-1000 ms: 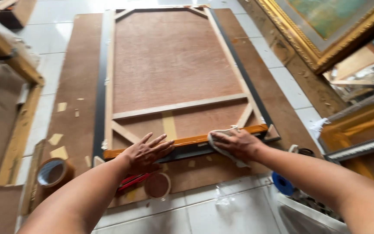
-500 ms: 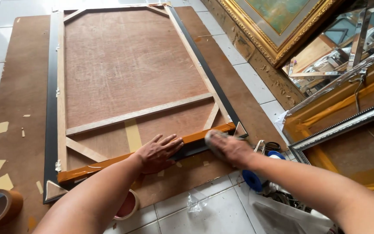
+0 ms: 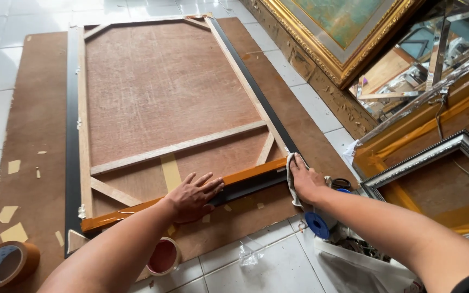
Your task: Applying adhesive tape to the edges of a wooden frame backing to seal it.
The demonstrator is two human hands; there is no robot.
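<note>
Frame (image 3: 158, 108) lying back-up on a brown board (image 3: 28, 125) over the tiled floor, near edge wrapped in glossy brown tape strip (image 3: 137, 209). Left hand (image 3: 192, 196) flat on that taped edge, fingers spread and released, gripping nothing. Right hand (image 3: 306, 182) at the near right corner, fingers curled over a pale cloth (image 3: 291, 176), pressing it against the frame. Tape roll (image 3: 4, 264) at lower left; small red-lined lid (image 3: 163, 256) just below the left forearm.

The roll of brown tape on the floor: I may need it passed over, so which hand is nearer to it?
Left. The left hand rests flat on the frame's taped near edge, toward the tape roll; the right hand presses a cloth at the frame's far-side corner.
</note>
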